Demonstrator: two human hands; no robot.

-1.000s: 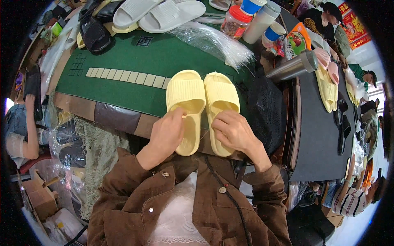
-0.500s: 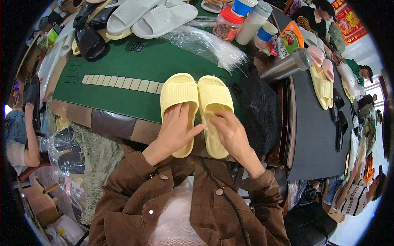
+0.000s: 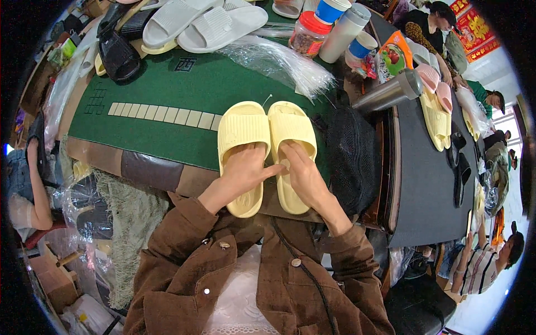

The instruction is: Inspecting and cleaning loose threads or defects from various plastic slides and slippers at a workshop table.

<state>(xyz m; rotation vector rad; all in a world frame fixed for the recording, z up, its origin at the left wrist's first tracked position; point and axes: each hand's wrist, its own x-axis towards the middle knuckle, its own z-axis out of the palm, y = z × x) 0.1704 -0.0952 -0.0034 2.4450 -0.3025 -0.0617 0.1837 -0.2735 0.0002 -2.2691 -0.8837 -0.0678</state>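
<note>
A pair of pale yellow slide slippers lies side by side at the front edge of the table, toes pointing away from me. My left hand [image 3: 244, 169] has its fingers tucked under the strap of the left slipper [image 3: 244, 127], thumb stretched toward the other one. Into the right slipper [image 3: 291, 127] reach the fingers of my right hand [image 3: 301, 170], its thumb by the inner edge. The straps hide the fingertips of both hands. Between the toes a thin clear strand [image 3: 268, 99] sticks up.
On the green mat [image 3: 151, 84] are a bundle of clear plastic strands [image 3: 296, 64], grey slippers [image 3: 223, 27] and a black slipper [image 3: 119, 56]. A red-lidded jar [image 3: 309, 34] and a steel tumbler [image 3: 388, 91] stand right. A black mesh bag [image 3: 353, 156] sits beside my right hand.
My right hand has pushed its fingers deeper under the right slipper's strap. The left hand stays in the left slipper. A strand between the toes now shows upright.
</note>
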